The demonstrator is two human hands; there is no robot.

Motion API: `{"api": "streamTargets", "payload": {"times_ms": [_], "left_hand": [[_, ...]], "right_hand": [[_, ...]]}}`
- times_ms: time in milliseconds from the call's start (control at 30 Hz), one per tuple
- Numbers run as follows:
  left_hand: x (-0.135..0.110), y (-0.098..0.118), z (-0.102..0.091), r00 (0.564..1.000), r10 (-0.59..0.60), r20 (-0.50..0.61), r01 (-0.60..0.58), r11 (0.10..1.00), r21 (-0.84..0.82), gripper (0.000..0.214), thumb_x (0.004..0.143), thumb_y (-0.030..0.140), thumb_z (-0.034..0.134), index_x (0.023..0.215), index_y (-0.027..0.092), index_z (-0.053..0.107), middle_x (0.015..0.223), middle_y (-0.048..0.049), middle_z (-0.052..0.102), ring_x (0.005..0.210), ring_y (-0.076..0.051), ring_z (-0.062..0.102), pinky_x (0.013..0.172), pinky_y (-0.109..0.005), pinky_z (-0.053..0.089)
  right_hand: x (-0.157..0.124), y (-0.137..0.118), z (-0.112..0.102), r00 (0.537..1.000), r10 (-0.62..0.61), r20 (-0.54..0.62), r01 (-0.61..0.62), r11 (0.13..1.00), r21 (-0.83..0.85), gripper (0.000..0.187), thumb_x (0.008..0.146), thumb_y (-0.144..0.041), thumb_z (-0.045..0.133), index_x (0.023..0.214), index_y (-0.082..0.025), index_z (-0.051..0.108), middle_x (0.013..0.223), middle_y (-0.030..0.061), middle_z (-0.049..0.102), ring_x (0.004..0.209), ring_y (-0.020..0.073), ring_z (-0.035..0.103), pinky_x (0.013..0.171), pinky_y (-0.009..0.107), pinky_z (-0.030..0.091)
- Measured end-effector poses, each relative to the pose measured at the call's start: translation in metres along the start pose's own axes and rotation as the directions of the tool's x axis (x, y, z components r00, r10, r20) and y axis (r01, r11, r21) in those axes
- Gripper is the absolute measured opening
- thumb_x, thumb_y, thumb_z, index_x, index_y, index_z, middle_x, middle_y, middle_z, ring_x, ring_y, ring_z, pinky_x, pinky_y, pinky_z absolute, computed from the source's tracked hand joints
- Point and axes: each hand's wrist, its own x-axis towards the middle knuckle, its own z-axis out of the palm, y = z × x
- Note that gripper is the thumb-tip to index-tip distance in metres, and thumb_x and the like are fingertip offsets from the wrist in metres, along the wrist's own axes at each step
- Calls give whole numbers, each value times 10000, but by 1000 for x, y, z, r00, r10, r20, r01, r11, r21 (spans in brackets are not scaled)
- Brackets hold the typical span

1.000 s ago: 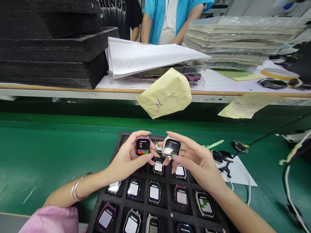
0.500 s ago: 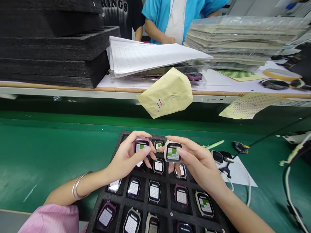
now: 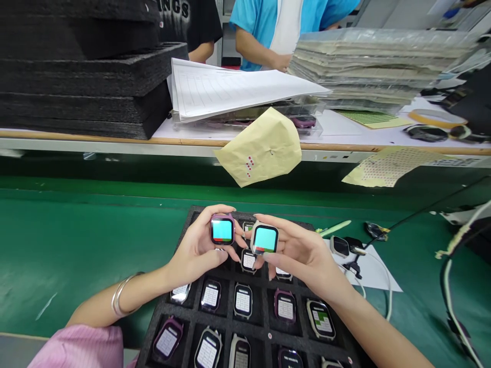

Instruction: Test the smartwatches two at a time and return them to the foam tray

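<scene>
My left hand (image 3: 203, 245) grips a purple smartwatch case (image 3: 222, 229), its screen lit cyan with a red and green strip at the bottom. In my right hand (image 3: 303, 250) is a beige smartwatch case (image 3: 264, 238) showing the same kind of cyan screen. Both are held side by side, facing me, above a black foam tray (image 3: 226, 276). Strapless watches lie in the tray's compartments, among them a purple watch (image 3: 285, 305) and a beige watch (image 3: 321, 319) with green blocks on its screen. My hands hide part of the back rows.
Black foam trays (image 3: 76, 76) are stacked on the shelf at left. Papers (image 3: 241, 89) and a pile of plastic trays (image 3: 379, 66) sit beside them. A yellow paper (image 3: 263, 148) hangs off the shelf edge. Cables and another watch (image 3: 339, 246) lie at right. Two people stand behind the shelf.
Both held watches' screens have switched from white-and-green grids to cyan. My thumbs have moved down off the screens. The right-hand watch has shifted slightly left.
</scene>
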Motion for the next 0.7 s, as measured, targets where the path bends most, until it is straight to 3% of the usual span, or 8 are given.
{"api": "streamTargets", "payload": {"times_ms": [200, 333, 400, 467, 500, 600, 700], "left_hand": [[0, 2, 1, 999, -2, -50, 5, 998, 65, 427, 854, 91, 632, 1230, 225, 480, 957, -36, 603, 831, -140, 652, 663, -222, 586], [-4, 3, -6, 998, 18, -68, -10, 994, 105, 408, 873, 112, 619, 1239, 227, 480, 952, -36, 604, 821, -141, 658, 637, -218, 586], [-6, 3, -9, 997, 21, -78, -12, 993, 116, 405, 876, 117, 613, 1240, 230, 477, 949, -36, 601, 832, -145, 655, 629, -219, 581], [-7, 2, -14, 997, -3, -82, 14, 992, 129, 469, 848, 107, 644, 1258, 242, 459, 980, -39, 595, 865, -152, 651, 656, -230, 576], [-7, 0, -17, 996, -25, -80, 36, 990, 137, 537, 824, 97, 669, 1280, 256, 436, 1008, -40, 589, 896, -158, 649, 686, -240, 573], [-2, -10, -29, 993, -98, -61, 108, 979, 174, 739, 780, 93, 704, 1365, 304, 305, 1067, -35, 565, 1004, -181, 636, 818, -303, 557], [6, -25, -51, 993, -112, -38, 118, 930, 349, 695, 855, 169, 610, 1396, 279, 188, 1032, -43, 574, 1016, -204, 645, 861, -374, 547]], "right_hand": [[-2, -1, -7, 996, 90, -8, -90, 986, -138, 618, 838, -147, 699, 1393, -235, 441, 966, 65, 702, 772, 195, 707, 570, 260, 583], [2, 16, -29, 982, 171, -78, -187, 920, -345, 634, 847, -243, 659, 1416, -175, 390, 921, 70, 689, 782, 220, 704, 613, 311, 581], [8, 31, -47, 985, 124, -118, -170, 793, -585, 578, 845, -298, 639, 1374, -166, 449, 882, 57, 671, 677, 196, 673, 585, 315, 563], [15, 44, -65, 992, 42, -119, -121, 574, -810, 515, 834, -335, 629, 1308, -159, 529, 866, 55, 642, 610, 181, 620, 560, 321, 537], [18, 50, -73, 994, 13, -113, -104, 509, -854, 490, 818, -347, 640, 1263, -151, 571, 890, 69, 629, 646, 196, 614, 591, 341, 537], [25, 60, -88, 996, -16, -83, -68, 435, -898, 442, 804, -396, 647, 1171, -150, 637, 927, 87, 601, 765, 241, 610, 703, 389, 535], [26, 62, -92, 998, -24, -57, -43, 384, -922, 461, 834, -426, 609, 1198, -144, 621, 941, 94, 590, 839, 269, 608, 777, 419, 524]]}}
